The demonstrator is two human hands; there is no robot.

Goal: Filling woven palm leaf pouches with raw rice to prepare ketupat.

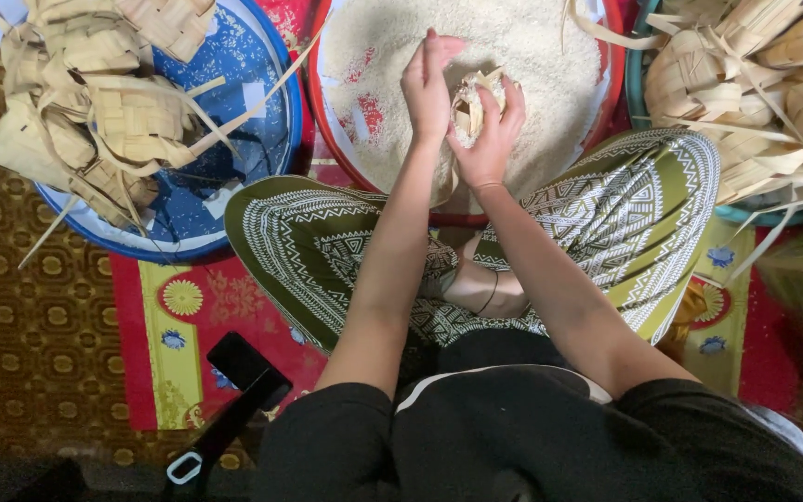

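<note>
The right hand [487, 139] cups a small woven palm-leaf pouch [469, 107] at upper centre, over the red-rimmed basin of white rice [550, 56]; the left hand [427, 88], fingers straight, presses its opening. Keeping the pouch tilted upward should stop grains spilling.

**Around the work**

I see a blue round plastic basin [271, 112] heaped with woven palm-leaf pouches [95, 102] at upper left, more woven pouches [764, 84] upper right, a black phone [239, 361] on the red patterned floor mat [188, 307].
</note>
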